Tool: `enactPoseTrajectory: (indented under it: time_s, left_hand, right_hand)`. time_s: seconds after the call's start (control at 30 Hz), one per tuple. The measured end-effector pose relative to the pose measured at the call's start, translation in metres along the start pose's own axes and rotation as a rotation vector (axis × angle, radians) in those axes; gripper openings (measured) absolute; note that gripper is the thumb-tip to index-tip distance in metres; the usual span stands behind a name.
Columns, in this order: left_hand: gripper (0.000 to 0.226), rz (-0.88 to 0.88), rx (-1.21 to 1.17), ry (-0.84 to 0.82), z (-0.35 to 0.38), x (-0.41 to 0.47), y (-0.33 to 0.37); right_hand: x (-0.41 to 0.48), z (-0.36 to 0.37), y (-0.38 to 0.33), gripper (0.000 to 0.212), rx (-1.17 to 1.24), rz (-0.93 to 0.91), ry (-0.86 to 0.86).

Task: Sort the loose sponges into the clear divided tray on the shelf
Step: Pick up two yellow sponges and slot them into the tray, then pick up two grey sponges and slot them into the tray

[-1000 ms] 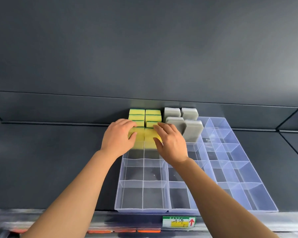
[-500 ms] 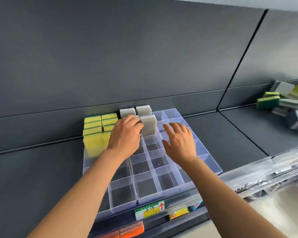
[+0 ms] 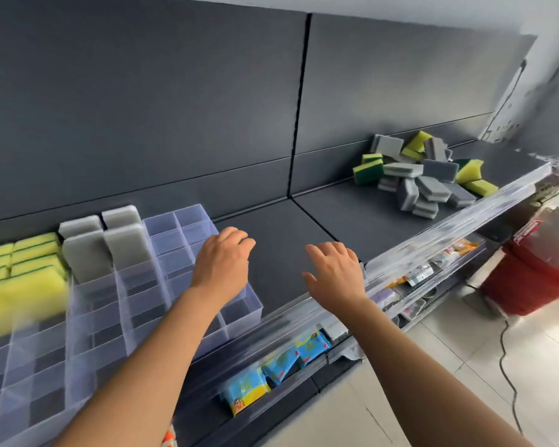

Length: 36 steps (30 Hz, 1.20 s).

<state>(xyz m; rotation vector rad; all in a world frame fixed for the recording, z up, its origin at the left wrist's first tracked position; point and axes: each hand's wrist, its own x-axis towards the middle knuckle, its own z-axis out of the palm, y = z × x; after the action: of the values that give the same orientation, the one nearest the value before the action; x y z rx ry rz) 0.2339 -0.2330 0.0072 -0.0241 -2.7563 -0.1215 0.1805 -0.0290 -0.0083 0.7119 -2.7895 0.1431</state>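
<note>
Both hands are empty from what I get on my feed. Left hand point(image 3: 221, 262) is mid-frame over the right edge of the clear divided tray point(image 3: 239, 309), fingers loosely curled, nothing in them. Right hand point(image 3: 334, 274) is just right of it over the bare dark shelf point(image 3: 288, 240), fingers spread, palm down, holding nothing.

The tray fills the lower left. Yellow sponges point(image 3: 23, 259) stand in its far-left cells and grey sponges point(image 3: 107, 243) stand on edge next to them. The rest of the cells look empty. Motion blur is heavy at far left.

The loose sponges point(image 3: 423, 179) are a jumbled pile at upper right on the same shelf, well apart from both hands. It's a grey and yellow-green mix.

Handling, my call: light, soft, squashy foam, grippy rather than slick, nothing to break. I'd pinch one across its narrow thickness, thumb on one broad face and fingers on the other, and take from the top or the near edge of the pile so the others don't tumble. A light squeeze should help it slip between the dividers, on edge like those already in.
</note>
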Motion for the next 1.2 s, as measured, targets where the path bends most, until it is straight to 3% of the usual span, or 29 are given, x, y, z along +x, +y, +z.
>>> enactPoseTrajectory:
  time_s: [0.5,1.2]
  left_hand:
    - [0.036,0.158,-0.087,-0.026,0.067,0.111,0.154]
    - [0.031,0.261,-0.148,-0.119,0.175,0.337,0.262]
  right_hand:
    - [0.001,0.001,0.187,0.044,-0.061,0.201,-0.010]
    - [0.153,0.028,0.375,0.047,-0.065,0.347,0.017]
